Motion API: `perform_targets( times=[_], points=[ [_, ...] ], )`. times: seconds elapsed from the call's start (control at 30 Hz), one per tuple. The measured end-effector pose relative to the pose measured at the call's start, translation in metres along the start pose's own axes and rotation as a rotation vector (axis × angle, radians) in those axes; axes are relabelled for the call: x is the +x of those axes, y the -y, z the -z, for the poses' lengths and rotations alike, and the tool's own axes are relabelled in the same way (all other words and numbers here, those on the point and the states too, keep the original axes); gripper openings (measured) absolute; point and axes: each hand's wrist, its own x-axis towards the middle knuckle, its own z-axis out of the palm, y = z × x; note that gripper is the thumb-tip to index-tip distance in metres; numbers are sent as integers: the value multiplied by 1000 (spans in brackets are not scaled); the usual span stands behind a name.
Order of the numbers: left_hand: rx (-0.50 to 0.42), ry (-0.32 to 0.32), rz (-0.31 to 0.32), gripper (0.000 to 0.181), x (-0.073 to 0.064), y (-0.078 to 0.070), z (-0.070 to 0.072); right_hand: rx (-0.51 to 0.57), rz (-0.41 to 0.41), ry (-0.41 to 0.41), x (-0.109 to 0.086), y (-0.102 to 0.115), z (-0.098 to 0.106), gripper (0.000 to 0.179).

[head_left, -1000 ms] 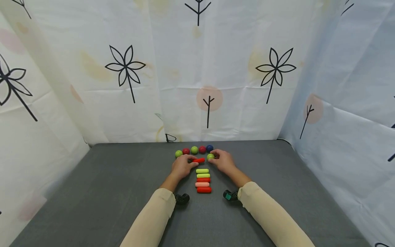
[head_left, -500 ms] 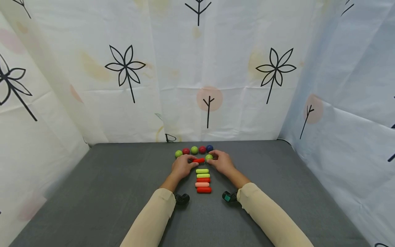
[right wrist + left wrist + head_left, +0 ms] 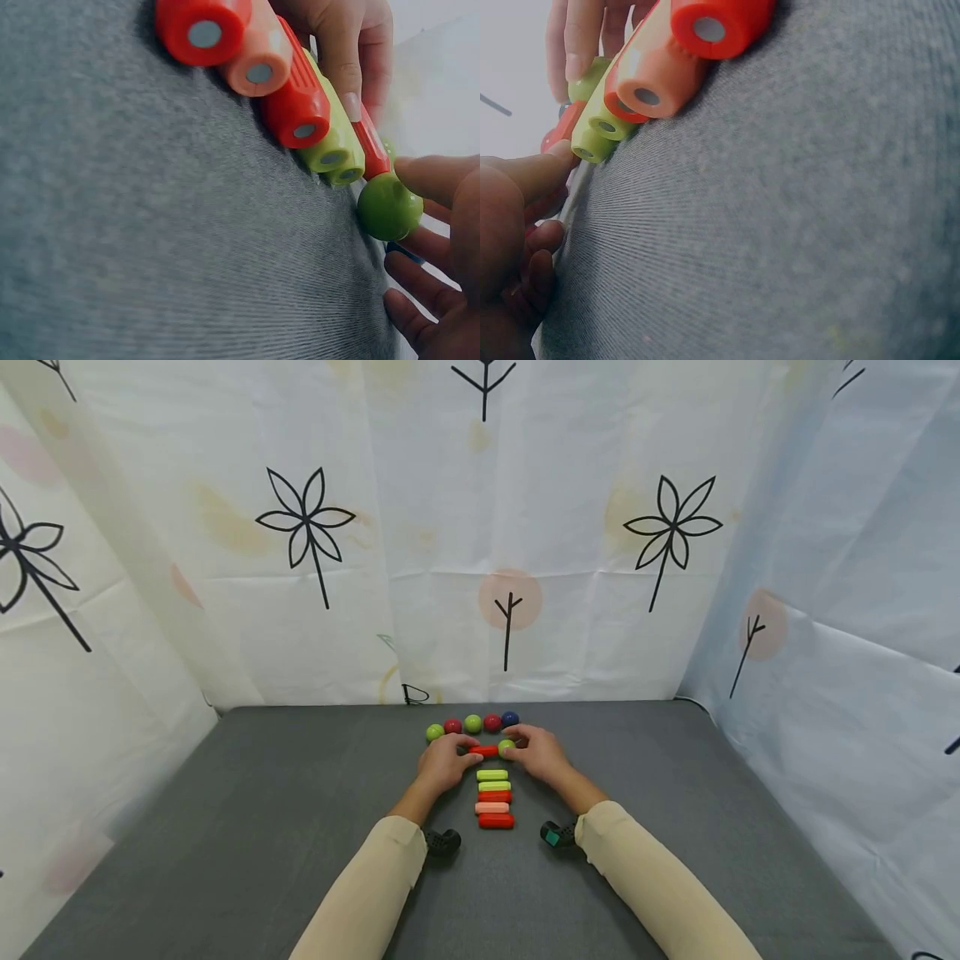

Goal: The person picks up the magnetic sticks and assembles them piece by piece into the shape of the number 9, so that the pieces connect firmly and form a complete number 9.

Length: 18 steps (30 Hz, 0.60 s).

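My left hand point(image 3: 442, 765) pinches a red magnetic stick point(image 3: 484, 750) between thumb and fingers, near the middle of the table. From the other side my right hand point(image 3: 543, 755) grips a glossy green ball point(image 3: 507, 749) with thumb and fingertips. In the right wrist view that green ball point(image 3: 388, 208) meets the near end of the red stick point(image 3: 370, 144). Closer to me lies a column of sticks: two yellow-green sticks point(image 3: 492, 775), a red stick point(image 3: 495, 797), a pink stick point(image 3: 492, 808) and another red stick point(image 3: 496, 821). Grey metal discs show in their ends.
Behind the hands is a row of balls: a green ball point(image 3: 435, 732), a red ball point(image 3: 452, 727), a second green ball point(image 3: 472, 724), a second red ball point(image 3: 492, 722) and a dark blue ball point(image 3: 510, 718). Patterned cloth point(image 3: 420, 635) borders the grey table point(image 3: 262, 827).
My right hand has brought the green ball left and slightly nearer, up to the red stick's right end. My left hand and the red stick have stayed in place.
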Motion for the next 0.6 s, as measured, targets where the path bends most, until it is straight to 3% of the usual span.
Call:
perform_targets(
  times=[0.17,0.4,0.6],
  points=[
    [2,1,-9,27,0,0,-1,-24,45,56,5,-1,0,32],
    [-7,-8,-13,26,-2,-1,-2,-48,45,90,7,-3,-1,21],
    [-100,-24,-18,22,-2,4,0,-14,45,80,7,-3,2,15]
  ],
)
